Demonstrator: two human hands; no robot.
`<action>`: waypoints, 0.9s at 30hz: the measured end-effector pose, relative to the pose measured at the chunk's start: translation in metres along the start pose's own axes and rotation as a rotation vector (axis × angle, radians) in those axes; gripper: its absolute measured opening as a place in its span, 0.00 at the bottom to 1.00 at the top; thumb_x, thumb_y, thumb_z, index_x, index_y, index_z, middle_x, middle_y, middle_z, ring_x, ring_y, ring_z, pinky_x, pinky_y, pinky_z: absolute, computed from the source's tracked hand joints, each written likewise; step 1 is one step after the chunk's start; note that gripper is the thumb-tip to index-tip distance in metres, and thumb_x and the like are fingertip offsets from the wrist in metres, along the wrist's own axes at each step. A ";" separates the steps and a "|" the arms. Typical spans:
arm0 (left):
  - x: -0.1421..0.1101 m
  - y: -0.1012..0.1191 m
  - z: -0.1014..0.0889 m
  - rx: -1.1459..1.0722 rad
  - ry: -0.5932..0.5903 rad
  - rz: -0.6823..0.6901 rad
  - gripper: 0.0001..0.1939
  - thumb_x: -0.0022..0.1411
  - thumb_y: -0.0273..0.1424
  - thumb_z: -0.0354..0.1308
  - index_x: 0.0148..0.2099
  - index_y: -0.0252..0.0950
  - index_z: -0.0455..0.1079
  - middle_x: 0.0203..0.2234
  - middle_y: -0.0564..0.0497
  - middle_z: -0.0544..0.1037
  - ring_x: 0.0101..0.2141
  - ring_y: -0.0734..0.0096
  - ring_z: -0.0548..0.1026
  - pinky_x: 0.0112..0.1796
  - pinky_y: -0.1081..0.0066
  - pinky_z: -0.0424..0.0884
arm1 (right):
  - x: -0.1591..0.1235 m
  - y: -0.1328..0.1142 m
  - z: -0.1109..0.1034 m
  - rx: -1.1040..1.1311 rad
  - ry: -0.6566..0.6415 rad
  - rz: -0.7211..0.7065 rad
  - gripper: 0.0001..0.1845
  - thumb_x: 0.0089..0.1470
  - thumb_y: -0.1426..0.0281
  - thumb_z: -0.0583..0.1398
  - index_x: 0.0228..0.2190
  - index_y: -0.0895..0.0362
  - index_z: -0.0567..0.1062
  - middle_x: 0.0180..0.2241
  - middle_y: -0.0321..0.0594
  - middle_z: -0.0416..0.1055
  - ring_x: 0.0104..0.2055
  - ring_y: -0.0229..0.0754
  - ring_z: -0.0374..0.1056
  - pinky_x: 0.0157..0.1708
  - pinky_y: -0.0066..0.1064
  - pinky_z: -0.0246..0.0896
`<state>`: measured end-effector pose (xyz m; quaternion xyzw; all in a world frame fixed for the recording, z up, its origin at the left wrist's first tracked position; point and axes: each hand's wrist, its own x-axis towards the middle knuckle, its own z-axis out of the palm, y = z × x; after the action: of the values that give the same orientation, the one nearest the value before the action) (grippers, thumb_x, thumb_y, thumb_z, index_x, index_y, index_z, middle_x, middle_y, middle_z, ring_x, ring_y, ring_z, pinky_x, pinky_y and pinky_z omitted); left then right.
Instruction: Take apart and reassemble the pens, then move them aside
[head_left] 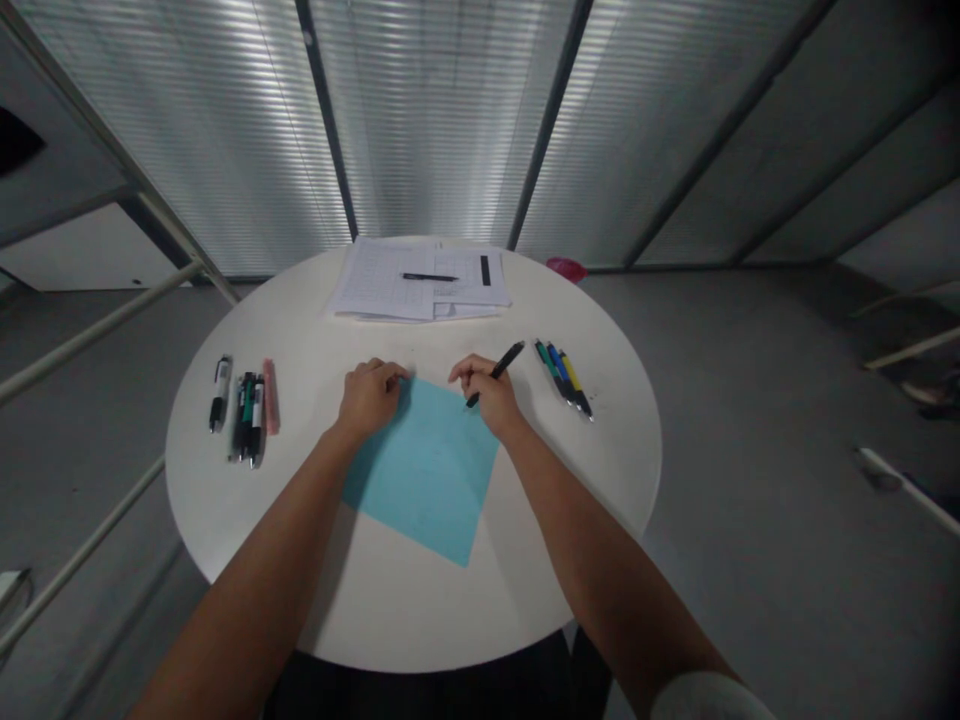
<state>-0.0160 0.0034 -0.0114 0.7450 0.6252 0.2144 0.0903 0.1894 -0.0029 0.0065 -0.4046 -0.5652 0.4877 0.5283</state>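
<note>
A square sheet of light blue paper [427, 470] lies slightly turned on the round white table. At its far left corner is my left hand [371, 398], its fingers curled with thumb and forefinger together on the paper's edge. My right hand [486, 392] grips a black pen [508, 359] over the far right part of the sheet. The pen slants, its lower end at or just above the paper; I cannot tell whether it touches. No clear marks show on the blue surface.
Printed papers [382, 285] with a dark pen [429, 277] on top lie at the table's [420, 630] far edge. Several pens and markers [251, 415] sit at the left, with a pink stick-like item [271, 397]. Three coloured pens [564, 378] are on the right.
</note>
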 end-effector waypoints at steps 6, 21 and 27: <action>-0.001 0.000 0.000 -0.006 0.010 0.003 0.16 0.59 0.25 0.51 0.43 0.42 0.77 0.33 0.48 0.75 0.36 0.64 0.72 0.42 0.64 0.66 | -0.001 -0.001 0.006 0.099 0.144 0.038 0.35 0.39 0.76 0.56 0.51 0.47 0.64 0.22 0.26 0.63 0.20 0.32 0.50 0.19 0.24 0.47; 0.000 0.001 -0.001 -0.012 0.008 0.005 0.16 0.58 0.24 0.51 0.43 0.42 0.77 0.34 0.47 0.75 0.36 0.63 0.72 0.43 0.63 0.65 | 0.000 0.006 0.004 -0.032 0.057 0.021 0.21 0.52 0.65 0.59 0.50 0.48 0.67 0.19 0.27 0.59 0.19 0.33 0.52 0.20 0.25 0.46; 0.000 0.001 -0.001 -0.008 0.006 0.009 0.16 0.58 0.25 0.51 0.43 0.42 0.77 0.34 0.48 0.75 0.37 0.63 0.72 0.42 0.64 0.65 | -0.002 0.007 0.004 -0.170 0.100 -0.037 0.26 0.54 0.68 0.57 0.55 0.48 0.59 0.21 0.27 0.62 0.22 0.36 0.59 0.26 0.28 0.55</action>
<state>-0.0158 0.0031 -0.0106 0.7468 0.6212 0.2195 0.0907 0.1849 -0.0036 -0.0001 -0.4613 -0.5845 0.4075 0.5286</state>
